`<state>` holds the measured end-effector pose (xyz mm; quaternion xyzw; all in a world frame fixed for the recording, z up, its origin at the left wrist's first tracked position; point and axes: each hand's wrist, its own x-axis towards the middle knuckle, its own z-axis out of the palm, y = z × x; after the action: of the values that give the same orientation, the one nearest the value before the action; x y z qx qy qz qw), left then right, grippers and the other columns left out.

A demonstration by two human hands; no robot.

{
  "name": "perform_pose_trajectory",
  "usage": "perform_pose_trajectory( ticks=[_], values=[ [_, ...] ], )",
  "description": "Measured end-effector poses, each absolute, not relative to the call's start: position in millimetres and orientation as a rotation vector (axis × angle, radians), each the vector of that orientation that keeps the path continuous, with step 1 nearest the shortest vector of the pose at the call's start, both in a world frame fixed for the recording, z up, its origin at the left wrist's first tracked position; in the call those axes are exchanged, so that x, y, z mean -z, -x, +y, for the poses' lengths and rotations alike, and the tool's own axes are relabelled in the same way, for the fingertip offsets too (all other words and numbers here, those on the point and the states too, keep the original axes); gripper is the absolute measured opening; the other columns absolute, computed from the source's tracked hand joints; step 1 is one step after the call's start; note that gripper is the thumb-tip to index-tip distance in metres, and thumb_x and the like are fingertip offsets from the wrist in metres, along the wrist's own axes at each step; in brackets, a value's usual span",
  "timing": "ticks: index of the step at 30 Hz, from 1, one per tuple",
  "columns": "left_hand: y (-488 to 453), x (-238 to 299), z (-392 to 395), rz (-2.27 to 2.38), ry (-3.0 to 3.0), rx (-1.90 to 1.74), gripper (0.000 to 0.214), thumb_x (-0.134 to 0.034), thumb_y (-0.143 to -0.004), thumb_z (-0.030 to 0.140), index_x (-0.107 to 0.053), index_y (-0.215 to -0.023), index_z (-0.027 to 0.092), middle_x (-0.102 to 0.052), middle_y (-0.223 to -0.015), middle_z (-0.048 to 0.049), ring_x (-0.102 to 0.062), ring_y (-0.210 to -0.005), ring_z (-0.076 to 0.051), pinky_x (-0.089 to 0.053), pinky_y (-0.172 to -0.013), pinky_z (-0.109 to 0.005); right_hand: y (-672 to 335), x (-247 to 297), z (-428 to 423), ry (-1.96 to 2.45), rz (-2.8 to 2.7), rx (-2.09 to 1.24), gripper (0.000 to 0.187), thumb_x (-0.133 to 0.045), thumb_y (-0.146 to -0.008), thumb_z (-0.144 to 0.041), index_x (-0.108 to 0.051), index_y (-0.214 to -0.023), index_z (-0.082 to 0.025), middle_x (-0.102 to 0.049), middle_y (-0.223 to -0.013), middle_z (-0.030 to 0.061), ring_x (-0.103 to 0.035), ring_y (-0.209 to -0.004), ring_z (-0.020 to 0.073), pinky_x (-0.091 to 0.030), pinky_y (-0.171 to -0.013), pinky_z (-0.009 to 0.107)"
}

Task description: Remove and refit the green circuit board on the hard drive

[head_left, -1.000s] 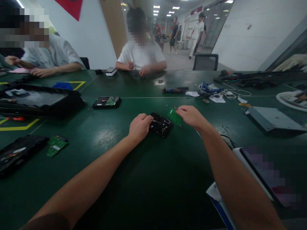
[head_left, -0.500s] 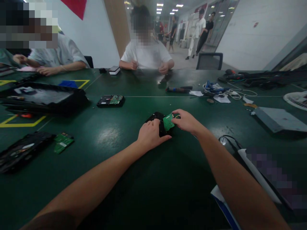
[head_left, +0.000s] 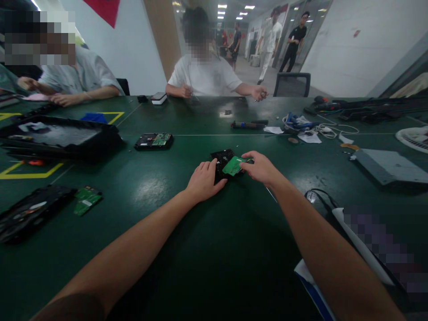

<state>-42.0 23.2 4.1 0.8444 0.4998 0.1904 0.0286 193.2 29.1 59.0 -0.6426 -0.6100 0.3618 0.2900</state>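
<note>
On the table before me lies a black hard-drive-like casing (head_left: 223, 157), partly covered. My left hand (head_left: 202, 182) grips its left side, thumb stretched along the near edge and fingers at the far side. Above the casing a green circuit board (head_left: 233, 166) is tilted, its right end pinched between thumb and fingers of my right hand (head_left: 257, 167). Whether the board still touches the casing I cannot tell. A thin metal rod (head_left: 271, 195) shows beside my right wrist; its other end is hidden.
A similar drive (head_left: 154, 141) lies further back. At left are a large black tray (head_left: 67, 138), a black casing (head_left: 31, 211) and a loose green board (head_left: 87, 200). Cables (head_left: 301, 122) and a grey metal box (head_left: 391, 166) lie right. A person (head_left: 207, 76) sits opposite.
The casing and circuit board have shifted slightly away, and the board now lies flatter. My left hand has slid left, uncovering more of the casing. The person opposite has extended an arm sideways.
</note>
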Motion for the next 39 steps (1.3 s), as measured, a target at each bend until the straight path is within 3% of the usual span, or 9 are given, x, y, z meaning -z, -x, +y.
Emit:
perform_pose_trajectory(
  ticks=[6,11,22,30,39],
  values=[
    [40.4,-1.9,23.1,1.572,-2.563,-0.639,0.079,-0.061,-0.094,0.061,-0.039,-0.152,0.012,-0.061,-0.138,-0.0209,-0.055,-0.131,-0.036,-0.047,-0.109,-0.049,-184.1,-57.5,29.6,1.677,-1.44,-1.141,0.046,-0.064,-0.09,-0.03,-0.058,-0.134,-0.017,-0.074,-0.097,0.0123,-0.053,-0.058,0.0141,-0.035,-0.047,0.028],
    [40.8,-0.5,24.7,1.578,-2.549,-0.642,0.074,-0.063,-0.093,0.06,-0.043,-0.149,0.015,-0.062,-0.135,-0.019,-0.056,-0.129,-0.034,-0.047,-0.107,-0.048,-179.8,-51.0,26.5,1.654,-1.397,-1.227,0.057,-0.067,-0.088,-0.024,-0.048,-0.14,-0.015,-0.076,-0.097,0.0114,-0.049,-0.055,0.0111,-0.033,-0.045,0.026],
    [41.6,-6.5,22.0,1.525,-2.612,-0.609,0.06,-0.061,-0.096,0.055,-0.054,-0.144,0.02,-0.063,-0.125,-0.0147,-0.056,-0.12,-0.033,-0.05,-0.101,-0.047,-187.3,-42.0,25.6,1.669,-1.794,-1.152,0.067,-0.081,-0.078,-0.032,-0.053,-0.138,-0.019,-0.075,-0.09,0.0068,-0.066,-0.069,0.018,-0.046,-0.056,0.028],
    [43.0,-3.1,23.2,1.496,-2.637,-0.657,0.055,-0.06,-0.097,0.054,-0.059,-0.143,0.024,-0.061,-0.123,-0.0135,-0.056,-0.116,-0.032,-0.052,-0.098,-0.047,-191.4,-42.3,27.7,1.738,-1.813,-1.115,0.065,-0.075,-0.084,-0.033,-0.05,-0.143,-0.021,-0.075,-0.085,0.0031,-0.064,-0.063,0.0159,-0.044,-0.057,0.027],
    [43.0,-3.1,22.6,1.459,-2.695,-0.648,0.053,-0.059,-0.098,0.054,-0.061,-0.143,0.026,-0.057,-0.126,-0.0139,-0.054,-0.116,-0.032,-0.053,-0.097,-0.047,-194.1,-49.7,25.9,1.783,-1.816,-1.163,0.066,-0.073,-0.087,-0.032,-0.047,-0.145,-0.017,-0.076,-0.09,0.0064,-0.064,-0.064,0.0166,-0.048,-0.056,0.028]
  ],
)
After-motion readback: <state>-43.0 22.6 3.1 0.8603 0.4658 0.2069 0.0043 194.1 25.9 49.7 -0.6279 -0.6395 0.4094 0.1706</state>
